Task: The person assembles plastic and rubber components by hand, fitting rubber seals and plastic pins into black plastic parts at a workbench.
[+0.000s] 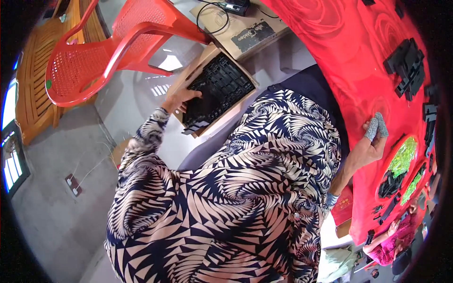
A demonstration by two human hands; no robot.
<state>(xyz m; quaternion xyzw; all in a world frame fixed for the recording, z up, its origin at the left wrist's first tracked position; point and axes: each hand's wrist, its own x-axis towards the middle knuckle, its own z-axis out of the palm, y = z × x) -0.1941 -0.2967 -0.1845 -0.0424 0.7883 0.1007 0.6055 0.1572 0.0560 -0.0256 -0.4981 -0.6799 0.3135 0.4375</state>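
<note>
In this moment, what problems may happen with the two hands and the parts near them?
The left hand is at the cardboard box of closely packed black parts, so a careless pull might disturb their arrangement. The right hand, its fingertips in grey covers, is near the green pieces; a sideways sweep may scatter some.

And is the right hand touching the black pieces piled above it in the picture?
Apart. The head view shows red cloth between the right hand and the black pieces.
</note>
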